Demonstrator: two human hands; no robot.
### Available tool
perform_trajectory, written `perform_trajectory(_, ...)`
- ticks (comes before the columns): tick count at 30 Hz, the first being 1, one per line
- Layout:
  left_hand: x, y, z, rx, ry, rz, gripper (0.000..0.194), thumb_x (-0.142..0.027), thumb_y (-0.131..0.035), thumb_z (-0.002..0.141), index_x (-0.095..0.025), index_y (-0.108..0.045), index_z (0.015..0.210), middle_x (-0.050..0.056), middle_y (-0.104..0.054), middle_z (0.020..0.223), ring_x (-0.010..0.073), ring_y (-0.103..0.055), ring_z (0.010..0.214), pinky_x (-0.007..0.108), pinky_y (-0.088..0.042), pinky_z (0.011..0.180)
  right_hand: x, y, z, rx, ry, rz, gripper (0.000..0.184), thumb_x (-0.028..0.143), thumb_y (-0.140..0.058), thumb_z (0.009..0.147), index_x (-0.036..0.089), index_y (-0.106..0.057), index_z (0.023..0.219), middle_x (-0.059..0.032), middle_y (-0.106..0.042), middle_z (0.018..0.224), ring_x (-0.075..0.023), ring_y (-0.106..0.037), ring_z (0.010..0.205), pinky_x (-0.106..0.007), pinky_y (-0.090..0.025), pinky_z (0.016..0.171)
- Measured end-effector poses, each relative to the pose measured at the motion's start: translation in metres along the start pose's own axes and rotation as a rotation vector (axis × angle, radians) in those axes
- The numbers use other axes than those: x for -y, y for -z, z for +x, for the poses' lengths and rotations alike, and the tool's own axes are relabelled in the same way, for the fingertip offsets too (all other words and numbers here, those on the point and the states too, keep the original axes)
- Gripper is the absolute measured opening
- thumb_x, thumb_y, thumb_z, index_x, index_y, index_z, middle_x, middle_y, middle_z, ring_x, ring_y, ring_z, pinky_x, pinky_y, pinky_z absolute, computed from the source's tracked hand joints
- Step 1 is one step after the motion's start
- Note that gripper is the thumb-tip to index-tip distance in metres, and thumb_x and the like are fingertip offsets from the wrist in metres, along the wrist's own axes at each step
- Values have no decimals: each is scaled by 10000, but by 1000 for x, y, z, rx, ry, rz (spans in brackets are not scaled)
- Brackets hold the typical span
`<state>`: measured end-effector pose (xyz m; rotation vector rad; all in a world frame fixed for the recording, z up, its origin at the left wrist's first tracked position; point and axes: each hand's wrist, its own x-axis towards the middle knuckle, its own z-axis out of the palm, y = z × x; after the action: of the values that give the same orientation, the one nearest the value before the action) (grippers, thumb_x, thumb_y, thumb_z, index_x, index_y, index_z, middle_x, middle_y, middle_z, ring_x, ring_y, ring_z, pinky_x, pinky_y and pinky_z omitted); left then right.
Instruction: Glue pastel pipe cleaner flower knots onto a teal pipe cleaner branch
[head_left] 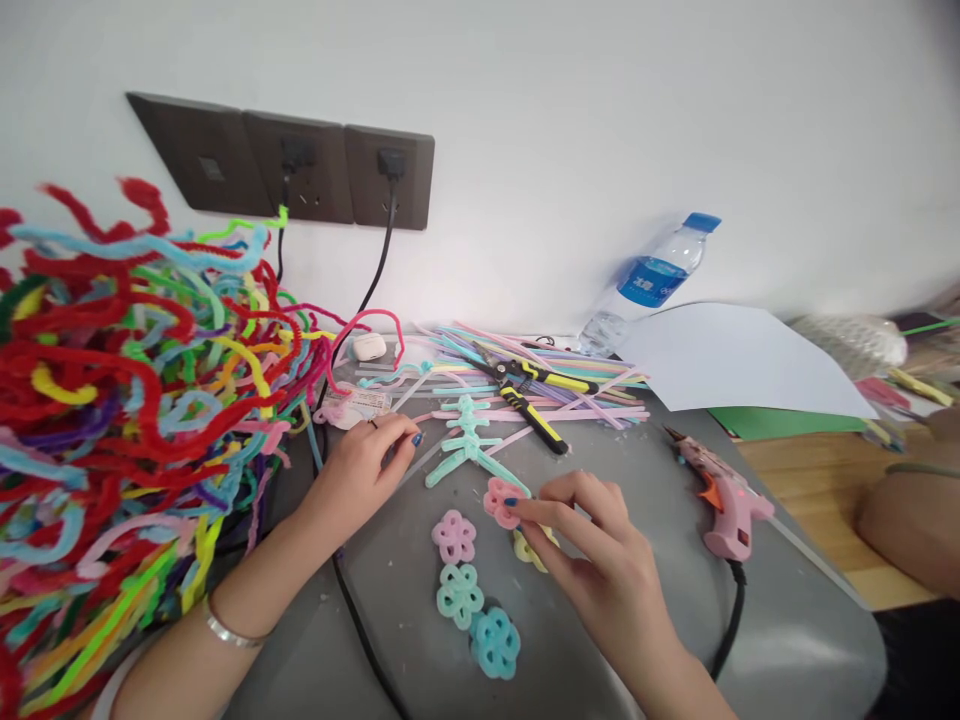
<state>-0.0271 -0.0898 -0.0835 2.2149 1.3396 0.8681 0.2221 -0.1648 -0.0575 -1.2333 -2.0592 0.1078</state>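
A salmon-pink pipe-cleaner flower [499,501] is pinched between the fingertips of my right hand [600,535], just below a mint-green branching pipe-cleaner piece [466,445]. Under those fingers a yellow flower [531,550] is partly hidden. My left hand [369,460] rests left of the green piece, its thumb and fingertips brought together in a loose curl with nothing visible in them. A lilac flower [454,537], a mint flower [460,595] and a blue flower [496,642] lie in front, between my hands.
A tall heap of coloured pipe cleaners [150,400] fills the left. Yellow-black pliers [525,395] lie on straight pastel stems [615,410]. On the right are a pink glue gun [727,505], white paper [742,355] and a water bottle [660,270]. A black cord [356,610] crosses the grey surface.
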Motion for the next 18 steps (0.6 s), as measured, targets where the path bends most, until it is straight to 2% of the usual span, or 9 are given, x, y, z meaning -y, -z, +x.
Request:
perform_trajectory(8,1,-1,0,-13,-11,4,159,-220,-445,967,-217,-600,937,17,-671,800,180,-643,716,260,-450,651,-9,-26,11,-89,-8,-92,149,155,-598,963,240,-691,883,-7,-585,805,-153,-570,705,-345,-345,720)
perform_trajectory(18,-1,0,1,-15,-5,10,165,-210,-449,958,-216,-611,931,12,-666,798,170,-623,679,261,-455,651,-14,-47,21,-3,33,-149,174,150,-596,967,230,-668,829,-12,-598,851,-154,-524,724,-339,-313,754)
